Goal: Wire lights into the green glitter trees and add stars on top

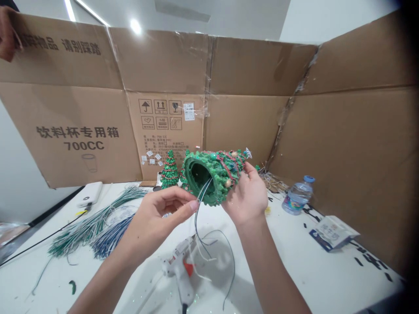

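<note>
My right hand (247,196) grips a small green Christmas tree (225,172), decorated with red garland and beads. The tree lies on its side in the air, its hollow base turned toward me. Thin wires (203,192) run out of that opening and dangle below it. Thumb and fingers of my left hand (170,211) pinch these wires just outside the base. Under the hanging ends, a white glue gun (178,266) with an orange trigger rests on the table.
Bundles of green-white wire (98,220) and blue wire (113,233) lie at left, near a white power bank (90,194). Another small tree (170,170) stands behind. A water bottle (298,196) and a packet (332,233) are at right. Cardboard walls (248,126) enclose the back. Another person's hand (8,37) touches the cardboard.
</note>
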### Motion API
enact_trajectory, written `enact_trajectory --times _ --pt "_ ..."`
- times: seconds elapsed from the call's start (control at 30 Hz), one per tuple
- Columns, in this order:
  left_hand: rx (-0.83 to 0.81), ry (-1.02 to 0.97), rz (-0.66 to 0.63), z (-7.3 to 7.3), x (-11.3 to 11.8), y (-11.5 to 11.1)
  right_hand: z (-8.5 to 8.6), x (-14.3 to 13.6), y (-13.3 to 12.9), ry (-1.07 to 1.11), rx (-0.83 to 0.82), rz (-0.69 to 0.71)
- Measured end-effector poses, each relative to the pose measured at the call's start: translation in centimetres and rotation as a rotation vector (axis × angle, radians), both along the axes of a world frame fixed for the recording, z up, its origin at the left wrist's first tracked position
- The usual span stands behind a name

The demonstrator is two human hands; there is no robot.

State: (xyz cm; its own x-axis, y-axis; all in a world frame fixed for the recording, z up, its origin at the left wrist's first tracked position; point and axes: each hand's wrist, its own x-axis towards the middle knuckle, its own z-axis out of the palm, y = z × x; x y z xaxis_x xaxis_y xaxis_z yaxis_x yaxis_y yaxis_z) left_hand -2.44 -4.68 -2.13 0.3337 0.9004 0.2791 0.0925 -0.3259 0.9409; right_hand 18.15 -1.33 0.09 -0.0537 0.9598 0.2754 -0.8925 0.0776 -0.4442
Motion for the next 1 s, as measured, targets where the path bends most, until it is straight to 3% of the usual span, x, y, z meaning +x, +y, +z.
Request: enact_trajectory --times 0.27,0.7,1.0 --pt "0.000 0.033 -0.006 -0.17 -0.10 0.11 0.94 -0.68 -0.63 0.044 -0.123 -0.019" --pt "0.017 0.040 0.022 0.06 -0.32 0.08 0.08 -0.35 -0.18 -0.002 -0.034 -0.033" --pt "0.034 0.064 -0.004 -0.08 -0.48 0.15 0.40 -0.58 -0.43 0.046 -0.073 0.001"
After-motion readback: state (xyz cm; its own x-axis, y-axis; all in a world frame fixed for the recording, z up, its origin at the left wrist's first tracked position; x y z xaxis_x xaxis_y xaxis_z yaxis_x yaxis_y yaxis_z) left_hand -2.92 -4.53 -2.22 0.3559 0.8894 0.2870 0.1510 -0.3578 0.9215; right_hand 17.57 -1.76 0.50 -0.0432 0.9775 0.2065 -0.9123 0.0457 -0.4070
